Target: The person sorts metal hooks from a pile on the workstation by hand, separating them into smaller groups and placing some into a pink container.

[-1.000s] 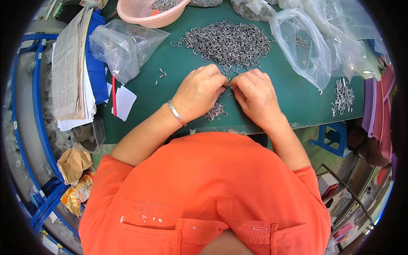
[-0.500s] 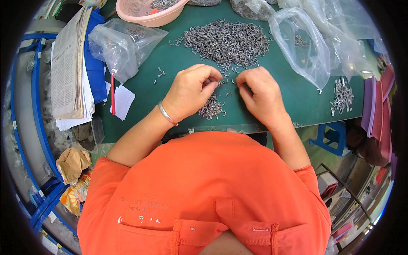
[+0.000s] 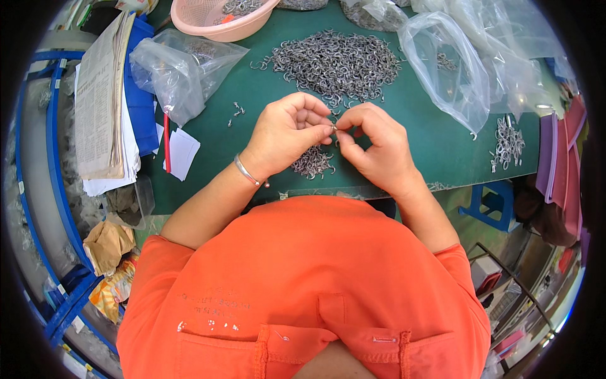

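My left hand (image 3: 278, 134) and my right hand (image 3: 379, 144) meet fingertip to fingertip over the green table. Between them, thumbs and forefingers pinch a small metal piece (image 3: 334, 127), mostly covered by the fingers. A large heap of grey curved metal hooks (image 3: 334, 63) spreads just beyond my hands, with a few strays at its near edge. Close to the table's front edge, partly under my hands, lies a smaller pile of similar curved pieces (image 3: 314, 162). A few loose metal bits (image 3: 237, 110) lie left of my left hand.
At the far left stand a pink basket (image 3: 221, 28), a clear plastic bag (image 3: 180, 72) and stacked papers (image 3: 104, 95) beside a red pen (image 3: 166, 144). More clear bags (image 3: 448, 69) cover the far right. Metal rings (image 3: 507, 145) lie near the right edge.
My right hand has moved left to meet my left hand, and their fingertips now come together on a small metal piece. The heaps look the same.
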A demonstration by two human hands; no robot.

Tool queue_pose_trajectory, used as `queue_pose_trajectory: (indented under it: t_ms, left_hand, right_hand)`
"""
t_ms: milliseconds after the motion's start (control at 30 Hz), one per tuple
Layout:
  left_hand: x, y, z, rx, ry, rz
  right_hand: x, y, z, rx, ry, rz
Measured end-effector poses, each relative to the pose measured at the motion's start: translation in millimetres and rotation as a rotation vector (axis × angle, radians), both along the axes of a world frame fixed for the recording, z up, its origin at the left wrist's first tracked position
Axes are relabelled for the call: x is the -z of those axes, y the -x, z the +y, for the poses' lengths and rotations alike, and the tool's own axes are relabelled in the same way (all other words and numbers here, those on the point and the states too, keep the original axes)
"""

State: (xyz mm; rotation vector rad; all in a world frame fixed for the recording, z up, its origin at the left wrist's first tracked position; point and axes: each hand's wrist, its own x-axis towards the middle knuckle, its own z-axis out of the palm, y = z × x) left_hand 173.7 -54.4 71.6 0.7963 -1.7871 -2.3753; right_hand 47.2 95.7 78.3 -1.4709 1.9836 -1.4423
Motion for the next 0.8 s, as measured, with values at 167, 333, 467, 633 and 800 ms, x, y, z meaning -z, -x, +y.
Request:
queue_pose_trajectory:
  t_ms: [167, 333, 467, 633, 800]
  left_hand:
    - [-5.9, 6.8, 5.6, 0.058, 0.007, -0.032]
    - [-7.3, 11.4, 6.8, 0.078, -0.034, -0.058]
    - [-13.6, 17.7, 8.8, 0.108, -0.048, -0.088]
    - [-7.0, 8.9, 4.1, 0.127, 0.614, 0.09]
    - [3.0, 5.5, 10.1, 0.26, 1.274, 0.241]
  right_hand:
    - [3.8, -0.4, -0.1, -0.032, 0.038, 0.014]
    - [-5.3, 11.2, 9.4, -0.126, 0.029, 0.085]
    - [-6.1, 14.3, 20.0, -0.059, -0.015, 0.07]
    - [-18.8, 34.7, 46.9, -0.025, -0.212, 0.041]
    - [-18.7, 37.0, 53.4, -0.036, -0.252, 0.14]
